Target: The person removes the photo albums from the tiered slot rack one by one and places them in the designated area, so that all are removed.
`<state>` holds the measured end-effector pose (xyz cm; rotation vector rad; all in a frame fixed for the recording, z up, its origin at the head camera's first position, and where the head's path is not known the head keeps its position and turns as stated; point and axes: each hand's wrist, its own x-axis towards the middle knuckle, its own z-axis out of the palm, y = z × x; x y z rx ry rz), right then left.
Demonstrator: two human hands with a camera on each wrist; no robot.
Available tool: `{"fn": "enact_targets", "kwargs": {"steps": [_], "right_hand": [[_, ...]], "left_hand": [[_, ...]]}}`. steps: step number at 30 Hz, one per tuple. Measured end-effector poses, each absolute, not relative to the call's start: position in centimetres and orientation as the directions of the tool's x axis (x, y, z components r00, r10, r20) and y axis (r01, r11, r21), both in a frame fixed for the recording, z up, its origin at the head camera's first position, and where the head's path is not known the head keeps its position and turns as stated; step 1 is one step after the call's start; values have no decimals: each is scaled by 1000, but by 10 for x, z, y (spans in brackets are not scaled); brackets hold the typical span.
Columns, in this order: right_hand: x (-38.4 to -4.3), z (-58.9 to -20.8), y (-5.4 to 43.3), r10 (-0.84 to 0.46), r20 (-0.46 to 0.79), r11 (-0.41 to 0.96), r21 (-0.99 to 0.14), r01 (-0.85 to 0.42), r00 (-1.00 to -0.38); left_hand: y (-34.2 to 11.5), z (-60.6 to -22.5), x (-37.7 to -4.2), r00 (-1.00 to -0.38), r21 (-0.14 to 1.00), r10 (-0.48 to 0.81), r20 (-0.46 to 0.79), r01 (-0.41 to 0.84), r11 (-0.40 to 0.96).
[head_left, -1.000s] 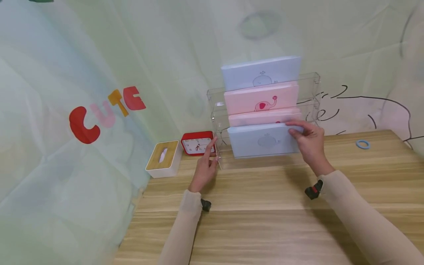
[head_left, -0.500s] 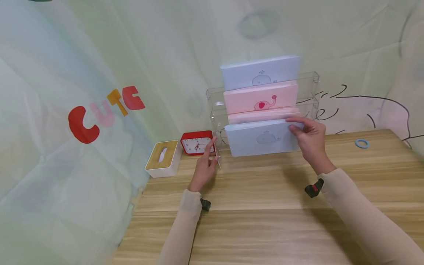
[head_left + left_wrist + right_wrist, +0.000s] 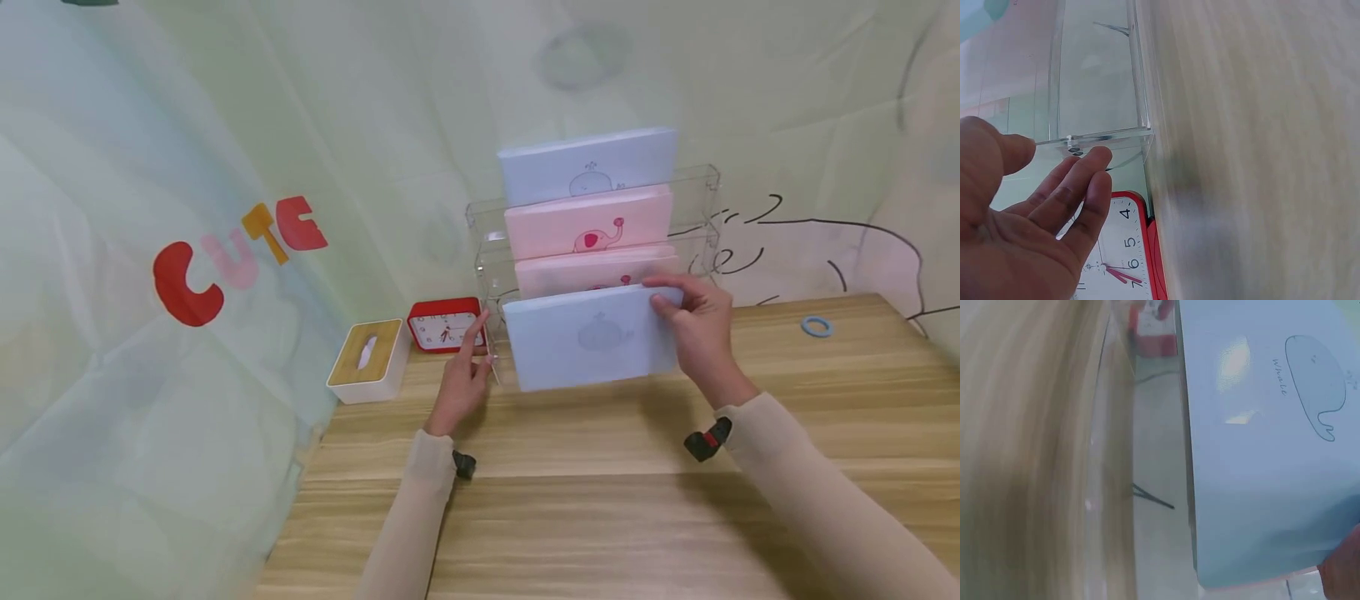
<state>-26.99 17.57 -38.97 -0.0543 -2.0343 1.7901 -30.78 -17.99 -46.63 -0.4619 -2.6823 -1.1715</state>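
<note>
In the head view my right hand (image 3: 693, 333) pinches the upper right corner of a light-blue notebook (image 3: 585, 342) with a whale drawn on its cover. The right wrist view shows this cover (image 3: 1260, 469) close up, printed "Whale". The notebook hangs tilted at the front of a clear tiered rack (image 3: 693, 187), its lower edge apart from the table. My left hand (image 3: 461, 387) touches the rack's left side with fingers mostly straight. In the left wrist view its fingertips (image 3: 1099, 156) lie at the clear side panel. Behind stand pink elephant notebooks (image 3: 592, 221) and another blue one (image 3: 588, 165).
A red alarm clock (image 3: 447, 327) stands just left of the rack, beside a white tissue box (image 3: 367, 360) with a wooden lid. A blue ring (image 3: 817, 327) lies on the wooden table (image 3: 585, 517) at right. A printed curtain (image 3: 390, 125) hangs behind.
The blue notebook in my right hand has come forward and down toward me, showing more of the pink notebook behind it. My left hand stays at the rack's side.
</note>
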Motion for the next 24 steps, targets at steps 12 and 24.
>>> {"fn": "enact_targets", "kwargs": {"steps": [12,24], "right_hand": [[-264,-398,169,302,17,-1,-1000,-18,-953],[-260,-408,161,252,-198,-130,-977,170,-947]], "left_hand": [[-179,-465,-307,-937,691,202,284,346,634],[-180,-468,-311,-935,684,203,292,352,639]]}}
